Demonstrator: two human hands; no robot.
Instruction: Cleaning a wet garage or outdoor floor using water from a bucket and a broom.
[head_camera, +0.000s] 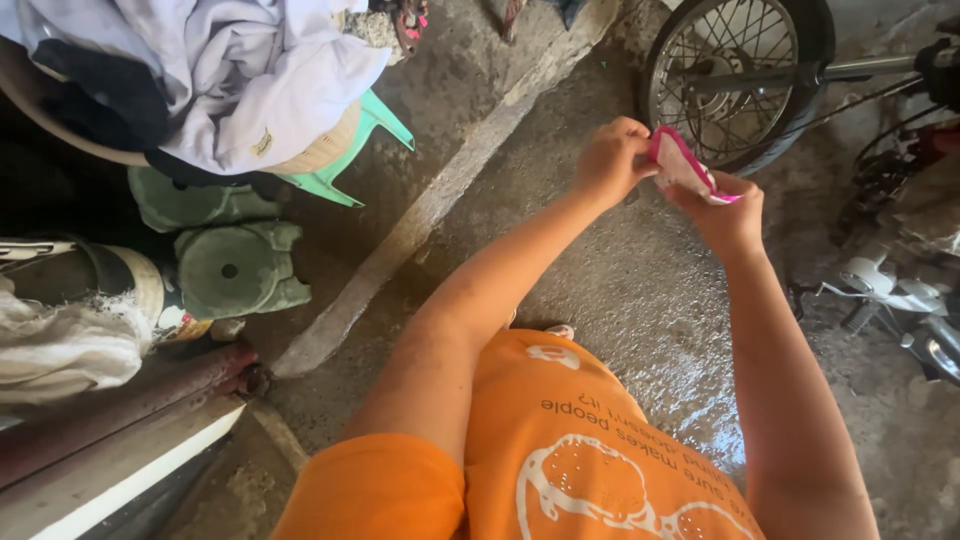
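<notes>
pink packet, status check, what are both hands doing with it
Left hand and right hand both pinch the pink packet, held up in the air. Bicycle wheel close behind, not touching. Wet concrete floor below.

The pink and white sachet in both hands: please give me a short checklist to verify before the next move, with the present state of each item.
1. Left hand grips the pink and white sachet at its left end: ok.
2. Right hand grips its lower right end: ok.
3. Sachet already torn open: cannot tell.
4. Sachet held away from the wheel behind it: ok, apart.
5. Wet concrete floor below the hands free of things: ok.
6. Laundry basin within reach at the left: cannot tell.
</notes>
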